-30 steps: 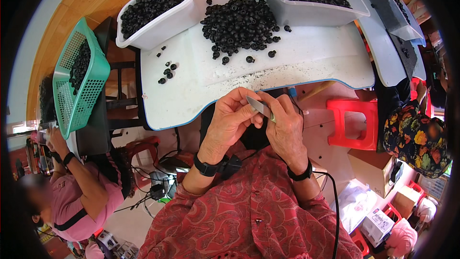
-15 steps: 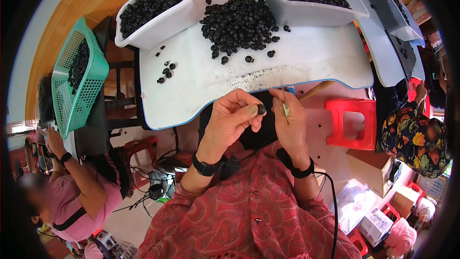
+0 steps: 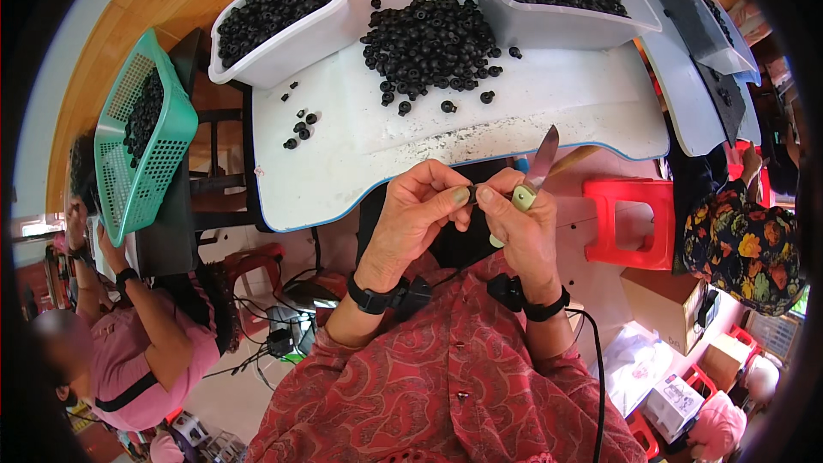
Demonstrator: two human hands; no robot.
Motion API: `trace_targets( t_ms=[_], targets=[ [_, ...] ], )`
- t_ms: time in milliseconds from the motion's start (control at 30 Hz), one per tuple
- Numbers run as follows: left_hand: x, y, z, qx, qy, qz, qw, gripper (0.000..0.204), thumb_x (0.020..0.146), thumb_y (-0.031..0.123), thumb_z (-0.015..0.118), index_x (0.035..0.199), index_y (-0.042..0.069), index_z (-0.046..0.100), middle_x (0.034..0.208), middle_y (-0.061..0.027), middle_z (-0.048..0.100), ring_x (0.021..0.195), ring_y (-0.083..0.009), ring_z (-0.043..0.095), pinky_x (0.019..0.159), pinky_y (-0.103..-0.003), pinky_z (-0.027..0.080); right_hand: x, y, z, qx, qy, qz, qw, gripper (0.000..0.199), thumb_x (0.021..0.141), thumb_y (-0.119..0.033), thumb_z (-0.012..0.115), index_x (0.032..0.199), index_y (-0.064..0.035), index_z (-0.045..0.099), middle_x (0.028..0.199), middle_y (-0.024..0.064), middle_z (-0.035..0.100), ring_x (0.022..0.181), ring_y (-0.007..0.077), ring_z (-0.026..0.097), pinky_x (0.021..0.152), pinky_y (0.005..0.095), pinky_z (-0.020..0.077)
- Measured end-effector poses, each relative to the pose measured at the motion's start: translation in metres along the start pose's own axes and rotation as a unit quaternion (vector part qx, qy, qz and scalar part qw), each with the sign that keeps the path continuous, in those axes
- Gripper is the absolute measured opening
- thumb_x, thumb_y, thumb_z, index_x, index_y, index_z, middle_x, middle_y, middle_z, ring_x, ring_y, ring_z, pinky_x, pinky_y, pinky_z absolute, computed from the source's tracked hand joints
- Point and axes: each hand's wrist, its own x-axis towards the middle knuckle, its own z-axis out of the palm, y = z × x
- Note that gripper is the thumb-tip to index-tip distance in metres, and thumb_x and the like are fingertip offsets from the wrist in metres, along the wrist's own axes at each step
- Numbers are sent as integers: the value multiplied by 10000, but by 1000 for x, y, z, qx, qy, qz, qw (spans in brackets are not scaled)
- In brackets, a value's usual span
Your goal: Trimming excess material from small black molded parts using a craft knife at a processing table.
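Hands now together over the lap, just off the desk edge; 0.5 s ago they were apart. L hand pinches a small black pc btwn thumb & fingers, same as then. R hand has closed in: thumb & index at the pc's other side, green-handled knife kept in the grip, blade now up & away from the pc. Looks like a finger step, not a cut; pc prob. not done. Farther out: loose pile on desk, white bin beyond L, no obvious change.
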Motion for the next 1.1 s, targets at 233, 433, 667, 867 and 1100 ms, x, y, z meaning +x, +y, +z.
trace_targets(
  t_ms=[233,433,667,867,1100],
  targets=[
    [0,1,3,-18,-13,7,1000,88,897,18,637,977,-15,620,876,-123,672,650,-154,626,570,-286,523,-2,1,-6,13,-14,37,999,96,936,-128,617,895,-43,634,591,-55,470,488,19,381,441,202,257],
    [0,2,1,-37,-5,12,999,111,895,25,642,993,-16,611,854,-125,671,660,-159,632,581,-285,529,-2,10,6,-345,17,-229,910,226,891,16,550,1108,-14,605,911,142,583,701,297,608,583,336,484],
    [-1,0,-2,-38,-7,13,999,166,891,46,655,1034,-14,596,845,-121,674,685,-171,656,596,-282,543,-4,9,10,-436,2,-219,873,452,797,74,563,1234,-40,570,904,119,548,708,307,634,577,405,512],
    [-2,0,-3,-36,-6,18,999,154,893,48,653,1025,-11,601,850,-119,672,682,-158,649,590,-281,553,-4,10,9,-450,1,-222,865,477,795,74,557,1252,-64,576,900,113,541,696,305,634,580,405,517],
    [-1,1,0,-8,-23,23,999,101,901,29,637,987,-16,609,838,-110,659,673,-153,635,586,-281,540,0,14,5,-434,6,-216,875,478,784,86,568,1230,-82,595,896,120,555,717,310,637,608,405,522]
  ],
)
